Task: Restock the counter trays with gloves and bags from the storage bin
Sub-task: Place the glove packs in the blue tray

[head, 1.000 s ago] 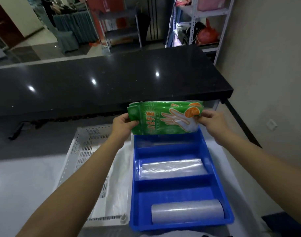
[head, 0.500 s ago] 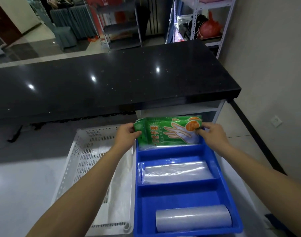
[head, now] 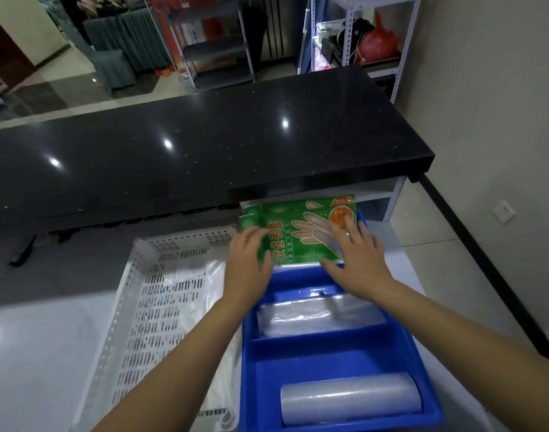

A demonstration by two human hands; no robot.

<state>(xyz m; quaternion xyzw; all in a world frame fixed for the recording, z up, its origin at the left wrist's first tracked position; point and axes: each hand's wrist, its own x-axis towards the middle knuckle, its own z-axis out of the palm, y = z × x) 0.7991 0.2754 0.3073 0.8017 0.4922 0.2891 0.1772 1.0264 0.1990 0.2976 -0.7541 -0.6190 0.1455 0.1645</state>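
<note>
A stack of green glove packs (head: 298,233) lies in the far compartment of the blue divided tray (head: 247,369). Both my hands rest flat on top of the stack, fingers spread. My left hand (head: 248,266) covers the packs' left end and my right hand (head: 357,260) covers the right end. The tray's middle compartment holds a roll of clear plastic bags (head: 316,314), and the near compartment holds a second clear roll (head: 351,399).
A white perforated storage bin (head: 148,307) stands left of the tray, touching it, with clear plastic (head: 215,294) lying inside. A black stone counter (head: 204,157) overhangs the far side. A wall runs along the right; metal shelving stands beyond the counter.
The green packs went down from the air above the tray into the far compartment. My hands let go of the packs' ends and now lie flat on top.
</note>
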